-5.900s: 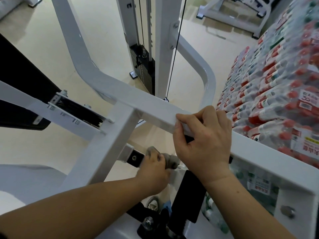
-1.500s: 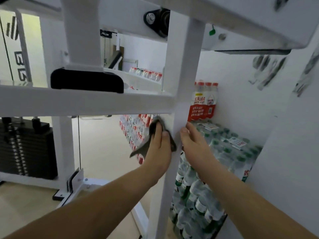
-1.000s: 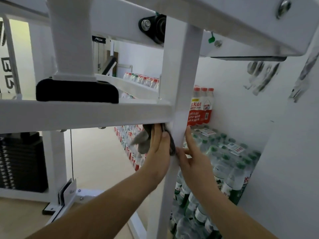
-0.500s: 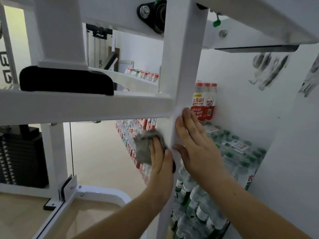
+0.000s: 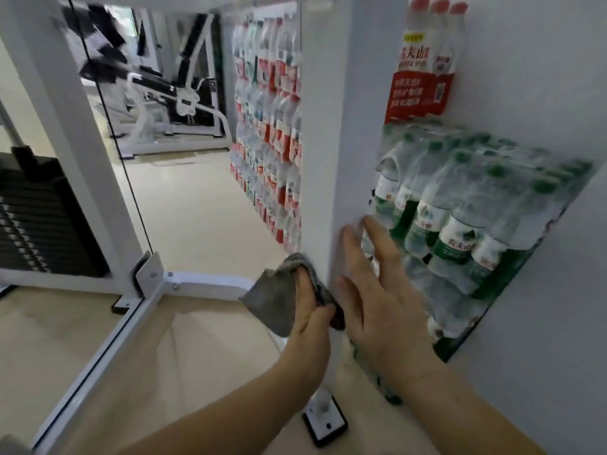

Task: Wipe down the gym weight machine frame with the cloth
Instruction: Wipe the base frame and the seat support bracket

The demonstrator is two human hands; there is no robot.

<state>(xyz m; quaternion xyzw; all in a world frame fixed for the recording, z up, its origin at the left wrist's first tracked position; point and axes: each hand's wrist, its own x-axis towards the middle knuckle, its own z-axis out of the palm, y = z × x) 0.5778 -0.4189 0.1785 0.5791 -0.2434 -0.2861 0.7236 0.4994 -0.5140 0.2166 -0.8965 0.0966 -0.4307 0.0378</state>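
A white upright post [image 5: 328,133] of the weight machine frame runs down the middle of the head view to a black-edged foot plate [image 5: 325,421] on the floor. My left hand [image 5: 310,310] holds a grey cloth [image 5: 279,297] against the post's left face, low down. My right hand [image 5: 371,290] lies flat with straight fingers on the post's right face, level with the cloth.
Shrink-wrapped packs of green-capped water bottles [image 5: 460,218] are stacked right of the post against a white wall. More bottle packs [image 5: 266,126] stand behind it. A white base rail [image 5: 98,349], a black weight stack [image 5: 36,218] and a cable [image 5: 108,119] lie to the left.
Both hands have slid down the post from just under the crossbar to near the floor. The view has dropped with them, and the crossbar and black pad are out of sight.
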